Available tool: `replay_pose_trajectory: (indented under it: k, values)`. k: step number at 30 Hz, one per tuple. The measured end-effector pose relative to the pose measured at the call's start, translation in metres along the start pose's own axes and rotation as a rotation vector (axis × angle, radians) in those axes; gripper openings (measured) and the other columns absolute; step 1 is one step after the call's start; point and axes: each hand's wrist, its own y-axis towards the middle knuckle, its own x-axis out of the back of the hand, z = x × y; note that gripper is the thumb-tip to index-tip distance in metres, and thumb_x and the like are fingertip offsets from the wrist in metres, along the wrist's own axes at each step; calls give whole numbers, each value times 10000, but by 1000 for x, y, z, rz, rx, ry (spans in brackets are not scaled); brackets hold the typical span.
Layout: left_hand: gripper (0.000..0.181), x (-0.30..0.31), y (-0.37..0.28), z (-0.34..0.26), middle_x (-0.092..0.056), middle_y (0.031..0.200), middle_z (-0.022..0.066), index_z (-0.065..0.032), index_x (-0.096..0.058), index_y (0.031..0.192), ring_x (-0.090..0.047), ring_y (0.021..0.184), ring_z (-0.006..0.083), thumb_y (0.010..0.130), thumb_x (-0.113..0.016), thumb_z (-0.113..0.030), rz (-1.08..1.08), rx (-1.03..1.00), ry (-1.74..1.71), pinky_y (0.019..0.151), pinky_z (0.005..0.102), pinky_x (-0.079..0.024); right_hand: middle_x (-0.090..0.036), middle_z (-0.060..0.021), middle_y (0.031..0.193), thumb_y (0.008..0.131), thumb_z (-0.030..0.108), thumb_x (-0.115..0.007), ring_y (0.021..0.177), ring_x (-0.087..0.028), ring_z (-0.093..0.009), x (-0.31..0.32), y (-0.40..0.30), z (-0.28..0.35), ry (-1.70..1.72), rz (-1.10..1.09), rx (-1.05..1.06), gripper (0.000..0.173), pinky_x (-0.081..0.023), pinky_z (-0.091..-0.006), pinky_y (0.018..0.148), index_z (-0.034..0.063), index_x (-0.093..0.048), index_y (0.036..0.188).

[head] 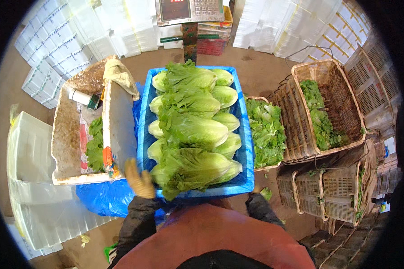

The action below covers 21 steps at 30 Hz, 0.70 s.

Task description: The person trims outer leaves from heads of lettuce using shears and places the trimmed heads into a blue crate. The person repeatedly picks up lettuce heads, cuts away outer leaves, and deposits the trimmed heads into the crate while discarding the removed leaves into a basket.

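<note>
Straight before me stands a box lined with blue plastic (pixel 250 144), filled with heads of romaine-type lettuce (pixel 198 127) laid in rows. Most of the top heads point their leafy ends left and their pale bases right. My left hand (pixel 139 180), in a tan glove and blurred, is beside the box's near left corner, fingers apart and holding nothing. Whether it touches the rim cannot be told. Only a sliver of my right hand (pixel 257 189) shows past the near right corner; its fingers are hidden by the box.
Left of the box, a worn foam box (pixel 62 144) contains leaves, a white cylinder and a cloth on its divider. A digital scale's head (pixel 190 11) rises behind. On the right are a crate of loose leaves (pixel 266 131) and stacked plastic crates (pixel 336 111). White foam boxes (pixel 266 23) line the back.
</note>
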Motion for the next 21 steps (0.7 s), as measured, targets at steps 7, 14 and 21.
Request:
replay_pose_trajectory:
  k: [7,14,21]
  values:
    - [392,-6,-54,144,-635,963,243,27,-637,1079,-586,885,362,1045,-470,-326,360,274,-100,814,433,-471,-649,-204,1171,928,344,-636,1083,-627,-338,-24,-45,12,193,566,1,497,-482,-422,954,-37,-585,1243]
    - [332,79,-12,2,-383,559,-28,-151,-502,770,-363,461,116,952,-622,-402,423,1066,-1151,440,279,-313,-604,-14,866,1006,210,-493,747,-551,-159,214,-156,187,828,481,533,217,-475,-284,665,31,-588,1084]
    - [367,99,-68,11,-514,603,57,-86,-555,794,-537,547,192,949,-603,-416,-322,1566,-1033,548,341,-472,-584,-8,983,970,214,-617,831,-500,-98,253,-184,304,588,809,934,312,-446,-273,742,2,-562,1192]
